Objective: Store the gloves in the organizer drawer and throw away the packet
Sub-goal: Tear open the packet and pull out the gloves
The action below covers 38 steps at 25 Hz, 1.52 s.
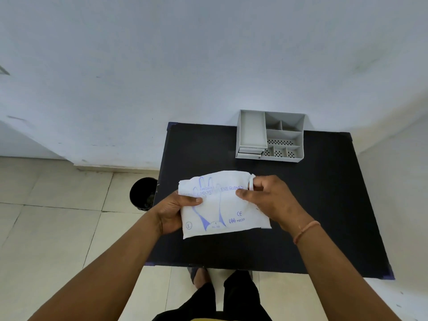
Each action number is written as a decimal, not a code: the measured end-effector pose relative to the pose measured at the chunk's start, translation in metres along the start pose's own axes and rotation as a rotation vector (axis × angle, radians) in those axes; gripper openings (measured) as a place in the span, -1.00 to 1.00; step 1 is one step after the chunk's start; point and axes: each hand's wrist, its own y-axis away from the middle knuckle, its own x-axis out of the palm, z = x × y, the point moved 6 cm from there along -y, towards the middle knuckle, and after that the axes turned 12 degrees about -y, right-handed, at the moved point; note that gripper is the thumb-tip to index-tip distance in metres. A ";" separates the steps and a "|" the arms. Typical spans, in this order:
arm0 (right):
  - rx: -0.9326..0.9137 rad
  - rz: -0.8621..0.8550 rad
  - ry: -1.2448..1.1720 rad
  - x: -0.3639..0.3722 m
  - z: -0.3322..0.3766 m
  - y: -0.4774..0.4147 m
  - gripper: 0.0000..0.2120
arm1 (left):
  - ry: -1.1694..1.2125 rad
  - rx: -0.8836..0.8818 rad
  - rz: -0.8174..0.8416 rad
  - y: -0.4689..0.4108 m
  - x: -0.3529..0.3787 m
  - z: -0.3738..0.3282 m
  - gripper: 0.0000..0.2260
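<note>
A white glove packet (222, 212) with blue print of a hand and "100 pieces" is held flat above the black table (324, 205). My left hand (176, 209) grips its left edge, thumb on top. At the packet's upper right corner my right hand (266, 198) pinches the plastic, with a fold of it between the fingers. The gloves stay hidden inside the packet. A grey desk organizer (271, 136) stands at the table's far edge against the wall, with two small shut drawers at its front left and several open compartments.
A black round bin (142, 193) stands on the tiled floor just left of the table. A white wall runs behind the table. My legs and feet show below the table's near edge.
</note>
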 end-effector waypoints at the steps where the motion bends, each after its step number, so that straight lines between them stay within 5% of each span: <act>1: -0.099 -0.064 0.163 -0.004 0.004 0.002 -0.75 | -0.032 -0.011 -0.025 -0.002 -0.001 0.000 -0.49; 4: -0.316 -0.195 0.170 -0.014 0.020 0.019 -0.77 | -0.085 -0.017 -0.068 -0.005 0.000 -0.006 -0.56; 10: 0.236 -0.023 -0.657 -0.008 -0.021 0.029 -0.62 | -0.069 0.013 -0.097 -0.007 0.000 -0.018 -0.57; 16: 0.307 0.241 -1.068 0.005 -0.044 0.021 -0.60 | -0.120 0.000 0.000 -0.001 0.000 -0.027 -0.63; 21: 0.063 0.032 -0.440 0.020 -0.046 0.006 -0.63 | -0.167 -0.044 0.042 -0.001 0.001 -0.030 -0.59; 26: 0.066 0.280 -0.596 0.041 -0.043 0.015 -0.70 | -0.221 -0.104 0.043 0.001 -0.008 -0.026 -0.63; 29: 0.123 0.199 -0.558 0.045 -0.046 0.016 -0.78 | -0.264 -0.133 0.038 0.000 -0.012 -0.018 -0.60; 33: 0.130 0.302 -0.451 0.068 -0.047 0.014 -0.90 | -0.294 -0.173 0.004 -0.004 -0.015 -0.001 -0.51; 38: 0.269 0.123 -0.530 0.071 -0.087 0.000 -0.74 | -0.218 -0.206 -0.046 -0.006 -0.023 0.008 -0.62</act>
